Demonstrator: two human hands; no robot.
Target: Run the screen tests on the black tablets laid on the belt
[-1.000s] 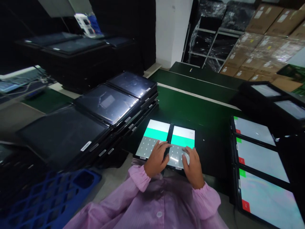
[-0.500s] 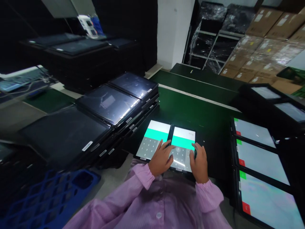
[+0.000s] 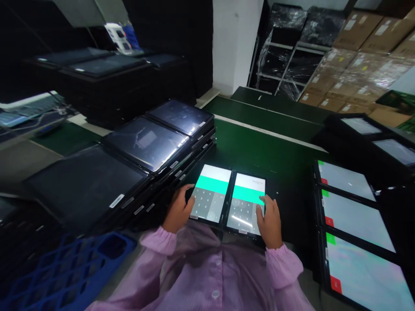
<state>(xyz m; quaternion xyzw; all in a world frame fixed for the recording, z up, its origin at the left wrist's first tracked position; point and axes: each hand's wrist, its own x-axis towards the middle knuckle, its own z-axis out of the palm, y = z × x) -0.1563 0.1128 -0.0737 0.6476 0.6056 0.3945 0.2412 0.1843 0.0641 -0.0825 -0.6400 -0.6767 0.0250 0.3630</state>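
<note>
Two tablet-like screens lie side by side before me, both lit with a calculator keypad under a green band. My left hand point(image 3: 179, 208) is at the outer edge of the left screen point(image 3: 207, 203), thumb and index finger apart. At the right screen point(image 3: 239, 211), my right hand point(image 3: 269, 220) rests along the outer edge, with thumb and index finger spread over its border. Small grey digits show at the top of the right screen. Whether my fingertips press on the glass, I cannot tell.
Stacks of dark panels point(image 3: 149, 142) stand at my left, near a blue plastic grid point(image 3: 74, 268). Lit panels with green and red corner patches point(image 3: 356, 216) line the right. Beyond the green table point(image 3: 259, 149) are wrapped racks and cardboard boxes point(image 3: 359, 30).
My left hand has moved left, off the gap between the screens to the left screen's outer edge. Digits on the right screen have changed. My right hand has barely moved.
</note>
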